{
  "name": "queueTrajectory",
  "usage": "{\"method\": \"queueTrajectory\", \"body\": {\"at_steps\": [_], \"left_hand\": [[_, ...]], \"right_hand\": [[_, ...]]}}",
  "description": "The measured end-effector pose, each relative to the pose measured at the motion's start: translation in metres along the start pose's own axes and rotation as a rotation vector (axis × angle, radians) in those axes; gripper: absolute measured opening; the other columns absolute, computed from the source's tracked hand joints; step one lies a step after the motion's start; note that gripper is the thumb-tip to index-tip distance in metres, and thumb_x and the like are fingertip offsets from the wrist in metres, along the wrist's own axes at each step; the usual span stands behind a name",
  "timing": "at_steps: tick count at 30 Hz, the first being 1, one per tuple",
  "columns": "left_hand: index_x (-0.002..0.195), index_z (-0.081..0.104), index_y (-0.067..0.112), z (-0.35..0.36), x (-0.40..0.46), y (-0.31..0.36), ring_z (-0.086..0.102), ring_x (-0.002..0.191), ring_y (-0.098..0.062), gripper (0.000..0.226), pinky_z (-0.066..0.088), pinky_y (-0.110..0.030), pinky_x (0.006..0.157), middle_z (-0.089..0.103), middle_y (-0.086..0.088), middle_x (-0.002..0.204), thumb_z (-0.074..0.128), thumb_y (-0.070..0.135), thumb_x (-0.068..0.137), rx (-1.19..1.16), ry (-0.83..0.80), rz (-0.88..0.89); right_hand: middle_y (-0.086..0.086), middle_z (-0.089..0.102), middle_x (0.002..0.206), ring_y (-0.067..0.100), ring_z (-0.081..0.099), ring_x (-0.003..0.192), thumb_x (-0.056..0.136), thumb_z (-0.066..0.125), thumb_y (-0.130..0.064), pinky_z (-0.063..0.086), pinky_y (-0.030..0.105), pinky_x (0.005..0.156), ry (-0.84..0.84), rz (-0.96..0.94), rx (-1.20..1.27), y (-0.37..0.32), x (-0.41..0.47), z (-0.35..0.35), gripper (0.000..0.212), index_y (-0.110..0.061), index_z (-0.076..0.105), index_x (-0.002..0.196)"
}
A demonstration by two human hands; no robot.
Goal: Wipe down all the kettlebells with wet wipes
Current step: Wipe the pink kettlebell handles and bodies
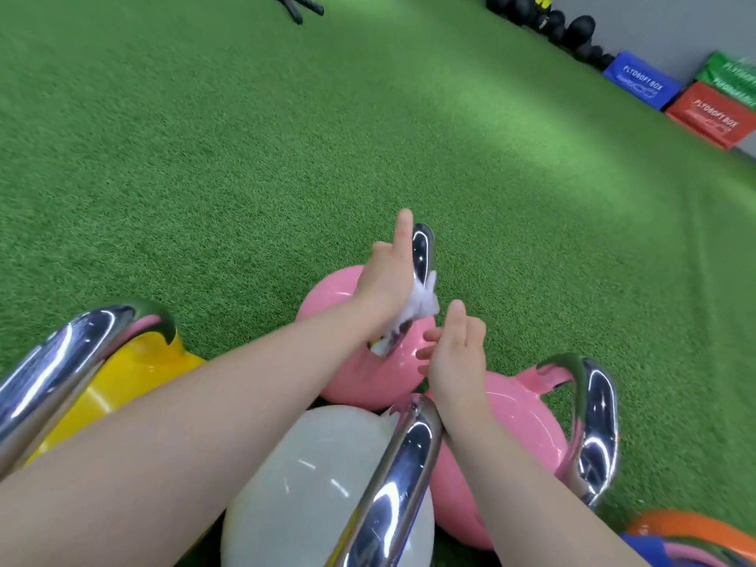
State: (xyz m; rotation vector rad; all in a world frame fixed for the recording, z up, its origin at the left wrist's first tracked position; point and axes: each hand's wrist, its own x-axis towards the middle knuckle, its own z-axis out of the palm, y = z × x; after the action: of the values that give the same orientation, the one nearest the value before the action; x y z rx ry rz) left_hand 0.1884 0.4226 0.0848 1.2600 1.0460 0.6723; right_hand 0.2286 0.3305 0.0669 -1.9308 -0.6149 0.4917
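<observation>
Floor: four kettlebells stand close together on the turf (245, 157), at the near edge of the view.
Far kettlebell (368, 374): farthest from the person, behind the near middle kettlebell (311, 484) and touching or nearly touching it.
Left kettlebell (122, 382): left of the group, partly under the left forearm.
Right kettlebell (527, 435): right of the near middle one, just beside it.
Wipe (421, 304): between the left hand (388, 280) and the far kettlebell's handle (423, 255).
Right hand (454, 354): above the far kettlebell's right side, near the wipe; contact unclear.
Boxes (695, 104): far right, stacked along the wall.
Balls (552, 22): behind the boxes, along the same wall.
</observation>
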Motion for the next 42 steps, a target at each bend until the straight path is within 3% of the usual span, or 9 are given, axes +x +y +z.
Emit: {"method": "queueTrajectory", "body": {"at_steps": [3,7,13,20,24,28,32,35,42], "left_hand": [[0.132,0.043,0.004,0.001,0.01,0.017,0.054,0.094,-0.025,0.09,0.039,-0.034,0.093,0.058,-0.01,0.104,0.003,0.07,0.086,-0.102,-0.099,-0.3],[0.088,0.052,0.007,0.005,0.002,0.0,0.045,0.062,-0.018,0.069,0.032,-0.031,0.059,0.047,-0.002,0.066,0.011,0.062,0.092,0.078,0.083,-0.029],[0.117,0.043,0.014,0.009,-0.029,-0.033,0.058,0.091,-0.028,0.046,0.039,-0.035,0.074,0.064,-0.009,0.097,0.024,0.05,0.096,0.171,0.236,0.175],[0.121,0.054,0.002,0.009,0.007,-0.001,0.059,0.103,-0.033,0.085,0.044,-0.037,0.09,0.06,-0.019,0.117,0.009,0.066,0.09,0.145,0.047,-0.236],[0.097,0.059,-0.001,-0.004,0.003,0.014,0.059,0.076,-0.024,0.088,0.05,-0.032,0.088,0.064,-0.011,0.083,0.016,0.075,0.084,-0.253,-0.163,-0.501],[0.081,0.058,0.004,-0.016,-0.013,0.001,0.051,0.054,-0.016,0.072,0.039,-0.013,0.036,0.058,-0.006,0.062,0.017,0.062,0.093,-0.264,-0.155,-0.324],[0.115,0.056,0.012,-0.014,-0.025,-0.038,0.055,0.078,-0.02,0.052,0.04,-0.027,0.065,0.065,-0.01,0.094,0.019,0.045,0.099,-0.21,-0.022,-0.036],[0.094,0.053,0.019,-0.015,-0.033,-0.058,0.047,0.063,-0.015,0.026,0.036,-0.028,0.057,0.055,0.003,0.069,0.032,0.034,0.098,-0.124,-0.092,0.168],[0.101,0.044,0.004,-0.013,-0.021,-0.031,0.052,0.064,-0.017,0.034,0.039,-0.033,0.059,0.058,-0.004,0.075,0.034,0.036,0.098,0.269,-0.16,0.198]], "right_hand": [[0.0,0.051,0.077,0.032,0.057,0.084,0.1,0.032,-0.029,0.047,0.05,0.084,-0.068,-0.048,-0.106,0.0,0.001,0.002,0.018,-0.017,0.039,0.088],[0.001,0.051,0.076,0.036,0.058,0.086,0.098,0.032,-0.017,0.046,0.05,0.08,-0.051,-0.067,-0.12,0.001,0.003,0.003,0.011,-0.014,0.04,0.09],[-0.002,0.047,0.074,0.025,0.049,0.078,0.097,0.031,-0.011,0.036,0.031,0.069,-0.019,-0.097,-0.092,-0.002,0.0,-0.002,0.012,-0.01,0.043,0.095],[-0.016,0.051,0.063,-0.005,0.046,0.058,0.098,0.042,-0.03,0.033,0.008,0.055,-0.179,-0.26,-0.127,-0.008,-0.003,-0.001,0.022,-0.021,0.056,0.083],[-0.013,0.05,0.052,0.0,0.041,0.051,0.091,0.057,-0.024,0.032,0.012,0.052,-0.168,-0.299,-0.165,-0.006,0.0,0.0,0.028,-0.024,0.05,0.064],[0.008,0.066,0.074,0.013,0.056,0.071,0.09,0.06,-0.025,0.053,0.037,0.077,-0.125,-0.192,-0.051,-0.005,0.003,0.003,0.021,-0.011,0.069,0.078],[0.026,0.064,0.078,0.013,0.052,0.073,0.087,0.064,-0.017,0.051,0.038,0.078,-0.083,-0.075,0.042,-0.008,-0.001,0.0,0.022,0.004,0.071,0.081],[0.018,0.056,0.059,0.014,0.047,0.061,0.084,0.066,-0.015,0.042,0.026,0.064,-0.043,-0.035,0.073,-0.012,-0.004,-0.003,0.022,-0.005,0.067,0.065],[-0.005,0.062,0.061,0.01,0.052,0.059,0.082,0.068,-0.011,0.041,0.023,0.058,0.043,-0.033,0.037,-0.027,0.007,0.001,0.026,-0.021,0.063,0.058]]}}
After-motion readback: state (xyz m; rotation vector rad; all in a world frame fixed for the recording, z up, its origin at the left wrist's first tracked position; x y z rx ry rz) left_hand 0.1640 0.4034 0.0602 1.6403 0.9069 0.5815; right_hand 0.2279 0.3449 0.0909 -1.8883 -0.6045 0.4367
